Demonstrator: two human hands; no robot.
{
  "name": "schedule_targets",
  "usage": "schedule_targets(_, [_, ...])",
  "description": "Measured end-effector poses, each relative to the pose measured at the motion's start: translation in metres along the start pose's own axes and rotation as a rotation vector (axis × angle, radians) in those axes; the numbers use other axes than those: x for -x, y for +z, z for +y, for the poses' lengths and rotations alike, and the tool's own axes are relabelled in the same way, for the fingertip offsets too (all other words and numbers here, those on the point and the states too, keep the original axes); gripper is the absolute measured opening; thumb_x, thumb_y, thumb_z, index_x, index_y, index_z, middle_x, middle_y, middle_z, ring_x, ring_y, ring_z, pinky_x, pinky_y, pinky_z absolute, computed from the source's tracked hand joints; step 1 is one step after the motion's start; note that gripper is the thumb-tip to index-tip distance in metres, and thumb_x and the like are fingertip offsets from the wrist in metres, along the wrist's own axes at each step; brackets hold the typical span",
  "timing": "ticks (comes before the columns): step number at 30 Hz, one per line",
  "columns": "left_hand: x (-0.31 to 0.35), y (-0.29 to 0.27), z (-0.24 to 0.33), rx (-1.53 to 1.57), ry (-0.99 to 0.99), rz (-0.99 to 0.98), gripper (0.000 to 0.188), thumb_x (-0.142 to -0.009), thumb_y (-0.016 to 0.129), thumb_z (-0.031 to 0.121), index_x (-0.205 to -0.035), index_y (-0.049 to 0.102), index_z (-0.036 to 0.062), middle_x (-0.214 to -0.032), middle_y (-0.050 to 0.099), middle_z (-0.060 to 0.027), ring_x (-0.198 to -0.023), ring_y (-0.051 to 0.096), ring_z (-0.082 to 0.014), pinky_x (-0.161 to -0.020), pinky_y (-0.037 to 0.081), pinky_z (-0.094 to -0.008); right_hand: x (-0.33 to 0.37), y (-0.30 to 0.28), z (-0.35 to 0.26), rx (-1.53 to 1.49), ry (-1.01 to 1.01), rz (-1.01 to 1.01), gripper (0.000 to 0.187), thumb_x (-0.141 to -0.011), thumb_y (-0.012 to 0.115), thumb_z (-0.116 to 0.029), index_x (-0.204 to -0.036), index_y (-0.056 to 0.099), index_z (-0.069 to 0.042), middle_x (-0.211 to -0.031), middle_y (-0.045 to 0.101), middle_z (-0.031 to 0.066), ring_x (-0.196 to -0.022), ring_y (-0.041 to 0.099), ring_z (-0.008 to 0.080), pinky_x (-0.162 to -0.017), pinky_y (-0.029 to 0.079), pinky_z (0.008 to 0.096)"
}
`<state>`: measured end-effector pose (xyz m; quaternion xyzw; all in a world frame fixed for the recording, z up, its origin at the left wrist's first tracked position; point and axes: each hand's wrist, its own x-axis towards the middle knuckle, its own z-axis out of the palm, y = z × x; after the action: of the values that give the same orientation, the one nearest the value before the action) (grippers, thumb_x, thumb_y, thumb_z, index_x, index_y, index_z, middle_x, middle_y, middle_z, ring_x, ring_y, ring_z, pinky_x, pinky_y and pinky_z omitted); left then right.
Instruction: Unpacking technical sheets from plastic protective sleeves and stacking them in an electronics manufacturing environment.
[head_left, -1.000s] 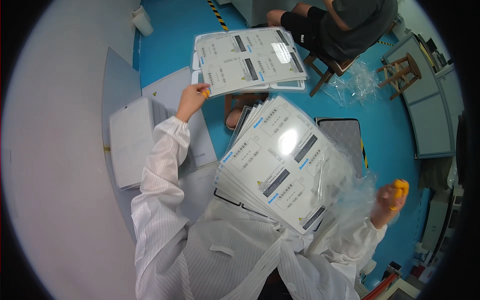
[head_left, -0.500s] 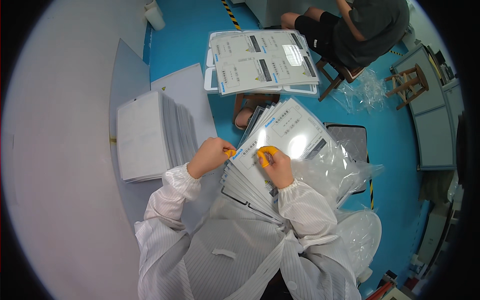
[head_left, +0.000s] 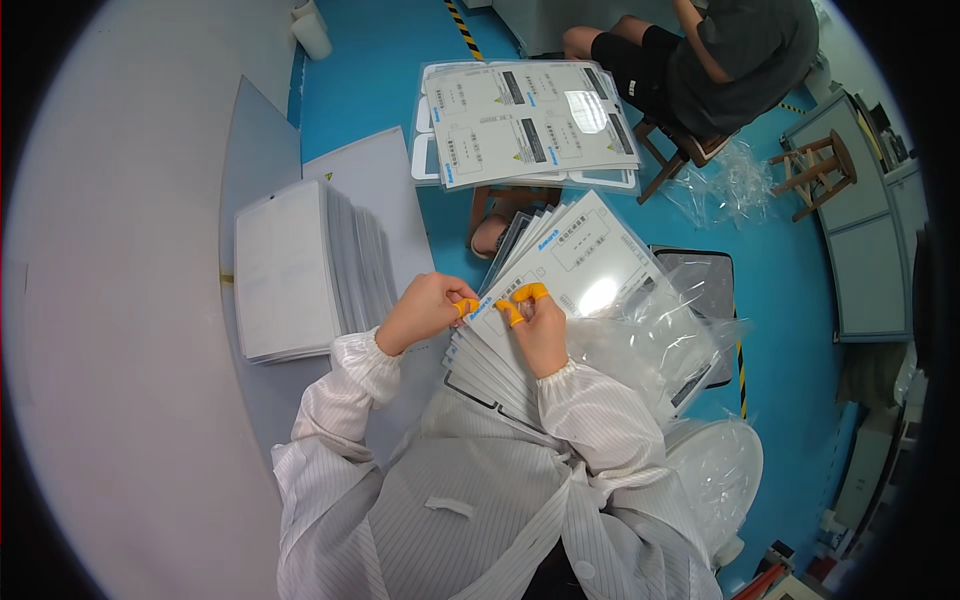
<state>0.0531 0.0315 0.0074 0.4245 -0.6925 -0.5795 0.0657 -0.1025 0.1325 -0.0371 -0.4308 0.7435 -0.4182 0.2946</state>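
Head camera looking steeply down from wearer's head, facing forward; left hand [head_left: 428,307] and right hand [head_left: 541,330] sitting near, mid-frame. Fisheye view reaching beyond far corner of fanned sheets [head_left: 597,248] to blue floor [head_left: 372,92], straight edges bending toward rim.

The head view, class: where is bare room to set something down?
Bare: the grey panel right of the white stack, and the blue floor between the clear plastic and the grey cabinet. Crowded: the fanned sheets, with left hand and right hand near one edge.
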Motion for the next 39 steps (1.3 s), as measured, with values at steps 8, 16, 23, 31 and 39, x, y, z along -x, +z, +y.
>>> schedule_targets(8, [0.000,-0.004,-0.010,0.002,0.107,-0.092,0.024,-0.075,0.055,-0.005,-0.097,0.063,-0.0056,-0.080,0.066,-0.0086,-0.069,0.061,-0.0078,-0.061,0.049,-0.0206,0.017,0.026,0.009,0.097,-0.329,-0.132,0.024,-0.070,0.069,-0.009,-0.087,0.056,0.001,-0.082,0.055,0.0135,-0.067,0.057,0.0261,-0.060,0.046,0.0308])
schedule_targets(16, [-0.014,-0.017,-0.034,0.247,-0.085,-0.290,0.034,-0.076,0.058,-0.003,-0.110,0.057,-0.0038,-0.091,0.065,-0.0096,-0.080,0.062,-0.0113,-0.074,0.049,-0.0215,-0.004,-0.043,0.014,-0.842,-0.219,0.060,0.019,-0.087,0.054,-0.023,-0.096,0.050,-0.007,-0.096,0.057,0.0079,-0.092,0.055,0.0236,-0.096,0.034,0.0372])
schedule_targets(23, [-0.053,-0.039,0.006,0.245,0.246,-0.555,0.045,-0.082,0.059,0.011,-0.124,0.048,0.0010,-0.102,0.062,-0.0067,-0.085,0.059,-0.0103,-0.075,0.047,-0.0217,-0.001,-0.050,0.029,-1.070,-0.171,-0.042,0.022,-0.089,0.052,-0.025,-0.098,0.040,-0.009,-0.078,0.054,0.0077,-0.071,0.057,0.0217,-0.094,0.037,0.0444])
schedule_targets(31, [-0.091,0.010,0.025,0.134,0.099,-0.239,0.027,-0.083,0.052,0.001,-0.108,0.061,-0.0007,-0.077,0.062,-0.0026,-0.055,0.047,-0.0041,-0.048,0.039,-0.0193,-0.002,-0.076,0.031,-0.940,-0.220,0.101,0.011,-0.090,0.049,-0.016,-0.095,0.043,-0.007,-0.076,0.053,0.0068,-0.063,0.054,0.0165,-0.085,0.045,0.0398])
schedule_targets(39, [-0.141,-0.089,0.008,0.221,0.114,0.202,0.028,-0.083,0.052,0.002,-0.111,0.059,-0.0014,-0.083,0.062,-0.0036,-0.061,0.052,-0.0054,-0.054,0.042,-0.0184,0.073,-0.388,0.157,-0.629,-0.208,1.194,0.010,-0.083,0.052,-0.010,-0.074,0.050,-0.006,-0.065,0.045,0.0018,-0.062,0.044,0.0119,-0.063,0.039,0.0245])
